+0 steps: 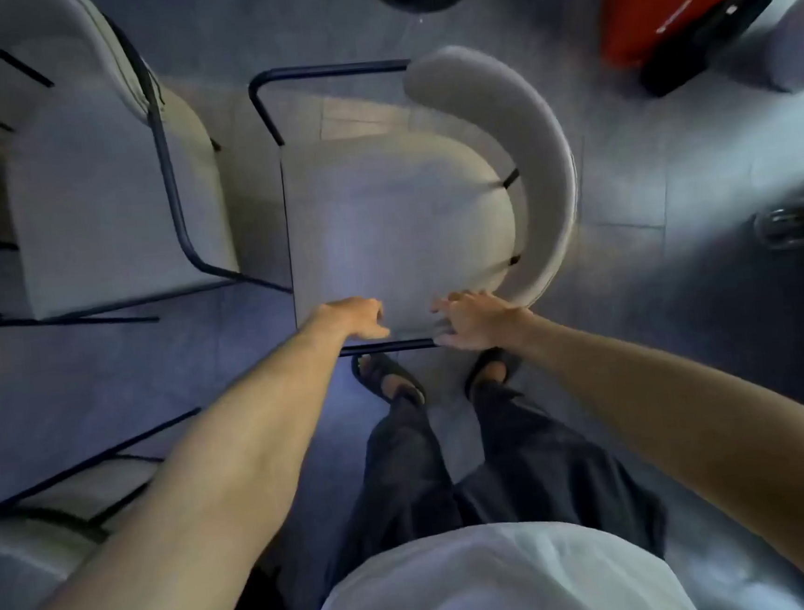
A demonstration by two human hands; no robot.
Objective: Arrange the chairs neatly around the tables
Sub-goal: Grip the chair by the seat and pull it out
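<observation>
The pale grey upholstered chair (397,217) with a thin dark metal tube frame stands on the grey tiled floor (645,162) in the middle of the scene, directly in front of the person. Its curved padded backrest (539,146) wraps the right side of the seat. A dark frame rail (389,348) runs along the seat's near edge.

Both hands are at that near edge. The left hand (350,316) lies over the near left part of the seat with its fingers curled toward the rail; motion blur hides whether they close on anything, so I cannot tell its grip. The right hand (479,320) is at the near end of the backrest, its fingers (443,323) spread and fairly straight, pointing left over the seat edge and grasping nothing.

Just below the rail are the person's feet in dark sandals (387,379).

To the left, close beside the chair, stands a second chair (105,209) of the same pale upholstery and dark frame. A third chair (19,562) shows partly at the near left corner. At the far right, well apart, is a red bag (641,6) with a flat black object (707,39) against it.
</observation>
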